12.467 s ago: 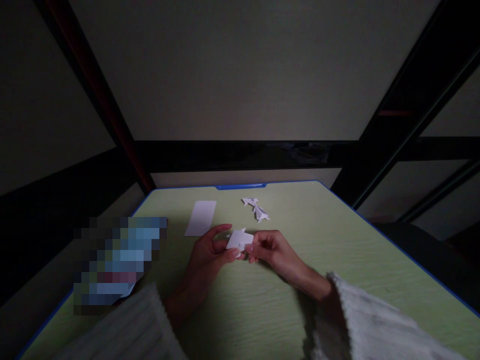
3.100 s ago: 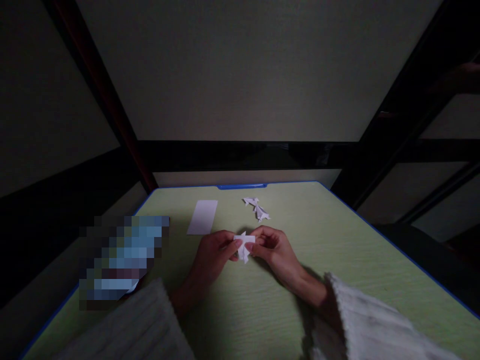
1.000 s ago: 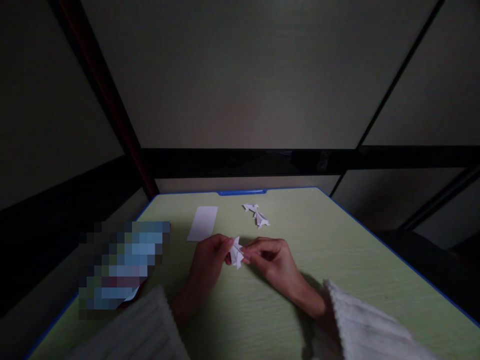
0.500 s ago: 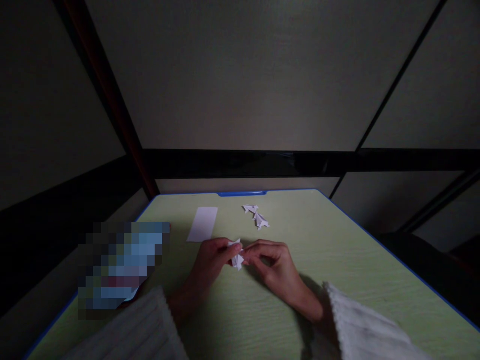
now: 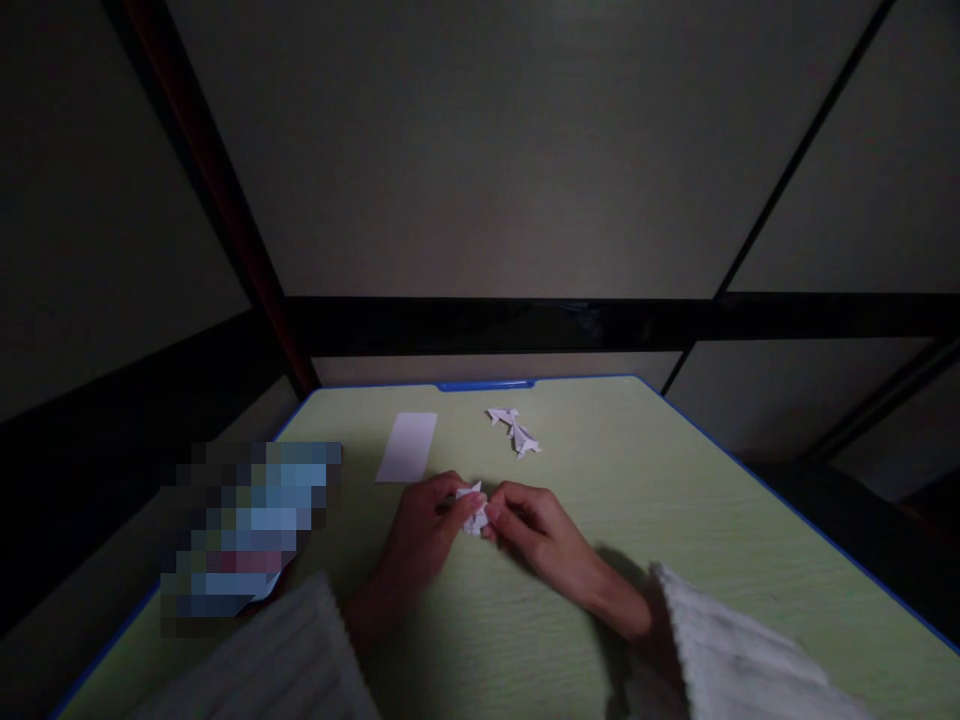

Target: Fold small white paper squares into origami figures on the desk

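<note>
A small white folded paper figure [image 5: 474, 522] is held over the near middle of the table. My left hand [image 5: 429, 520] pinches it from the left, thumb on top. At its right edge, the thumb and fingers of my right hand [image 5: 534, 525] are closed on the paper too. My fingers cover part of the folds. Farther back lie folded white paper pieces [image 5: 520, 436] with pointed ends, touching or close together. To their left a flat white sheet of paper [image 5: 407, 447] rests just beyond my left hand.
The pale green tabletop [image 5: 675, 560] has a blue edge and a blue strip [image 5: 486, 385] at the back. A blurred-out, bluish object [image 5: 259, 530] lies on the left side. Dark panels [image 5: 495, 150] stand behind the table.
My right fingers have closed in on the paper figure's right edge, and the right hand has shifted slightly left. The figure appears turned a little in my left hand.
</note>
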The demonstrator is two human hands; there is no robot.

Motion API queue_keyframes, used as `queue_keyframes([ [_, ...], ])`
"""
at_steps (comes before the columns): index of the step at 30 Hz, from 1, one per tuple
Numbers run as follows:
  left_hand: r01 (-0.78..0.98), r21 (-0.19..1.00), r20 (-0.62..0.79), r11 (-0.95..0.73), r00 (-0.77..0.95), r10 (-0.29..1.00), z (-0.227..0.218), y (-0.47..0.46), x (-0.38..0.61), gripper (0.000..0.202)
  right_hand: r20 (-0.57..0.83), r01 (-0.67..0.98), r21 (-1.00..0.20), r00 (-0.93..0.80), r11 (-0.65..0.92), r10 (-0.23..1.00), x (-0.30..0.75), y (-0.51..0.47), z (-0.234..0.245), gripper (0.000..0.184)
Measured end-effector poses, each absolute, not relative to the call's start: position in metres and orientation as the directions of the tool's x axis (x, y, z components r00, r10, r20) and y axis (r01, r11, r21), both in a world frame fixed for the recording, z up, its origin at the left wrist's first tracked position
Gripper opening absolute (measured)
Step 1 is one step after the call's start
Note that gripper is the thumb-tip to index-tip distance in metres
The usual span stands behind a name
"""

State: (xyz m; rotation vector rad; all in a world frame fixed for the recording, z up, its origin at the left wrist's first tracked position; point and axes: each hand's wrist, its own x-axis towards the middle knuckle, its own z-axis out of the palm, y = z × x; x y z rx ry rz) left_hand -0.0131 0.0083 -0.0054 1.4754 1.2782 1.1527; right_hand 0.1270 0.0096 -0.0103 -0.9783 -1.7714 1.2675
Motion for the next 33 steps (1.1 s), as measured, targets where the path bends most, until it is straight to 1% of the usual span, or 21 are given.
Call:
queue_keyframes([
  [4, 0.129, 0.985, 0.106, -0.111, 0.043, 0.993, -0.0034, 0.0055, -0.0104, 0.021, 0.196, 0.232, -0.924, -0.393, 0.303, 0.898, 0.1274, 0.0068, -0.0113, 0.025],
  [6, 0.060, 0.996, 0.060, -0.063, 0.043, 0.997, -0.0041, 0.0053, -0.0090, 0.024, 0.215, 0.232, -0.920, -0.373, 0.316, 0.902, 0.1270, 0.0063, -0.0116, 0.025],
  [9, -0.070, 0.995, -0.062, 0.067, 0.073, 0.995, -0.0076, 0.0071, -0.0072, 0.027, 0.192, 0.187, -0.943, -0.370, 0.275, 0.909, 0.1253, 0.0068, -0.0121, 0.027],
  [11, -0.126, 0.985, -0.106, 0.118, 0.094, 0.990, -0.0098, 0.0086, -0.0064, 0.027, 0.162, 0.157, -0.960, -0.354, 0.230, 0.921, 0.1242, 0.0075, -0.0124, 0.029],
  [13, -0.118, 0.987, -0.099, 0.110, 0.093, 0.991, -0.0103, 0.0093, -0.0064, 0.027, 0.137, 0.141, -0.971, -0.342, 0.195, 0.929, 0.1235, 0.0076, -0.0124, 0.029],
  [19, 0.099, 0.993, 0.065, -0.067, 0.023, 0.998, -0.0049, 0.0075, -0.0103, 0.029, 0.102, 0.089, -0.985, -0.382, 0.146, 0.919, 0.1218, 0.0055, -0.0108, 0.024],
  [23, 0.143, 0.985, 0.094, -0.098, 0.036, 0.995, -0.0033, 0.0058, -0.0103, 0.031, 0.101, 0.109, -0.983, -0.344, 0.146, 0.933, 0.1202, 0.0064, -0.0115, 0.026],
  [25, 0.124, 0.989, 0.079, -0.083, 0.035, 0.996, -0.0039, 0.0053, -0.0093, 0.032, 0.093, 0.083, -0.988, -0.341, 0.128, 0.935, 0.1201, 0.0071, -0.0124, 0.027],
  [27, 0.085, 0.995, 0.055, -0.059, 0.052, 0.997, -0.0058, 0.0058, -0.0086, 0.033, 0.075, 0.023, -0.996, -0.353, 0.089, 0.933, 0.1203, 0.0075, -0.0132, 0.027],
  [30, -0.022, 1.000, -0.008, 0.011, 0.089, 0.996, -0.0105, 0.0085, -0.0083, 0.031, 0.024, -0.075, -0.997, -0.370, -0.004, 0.929, 0.1207, 0.0084, -0.0142, 0.027],
  [33, -0.141, 0.988, -0.045, 0.063, 0.129, 0.991, -0.0126, 0.0108, -0.0081, 0.025, -0.005, -0.139, -0.989, -0.333, -0.054, 0.943, 0.1212, 0.0102, -0.0143, 0.026],
])
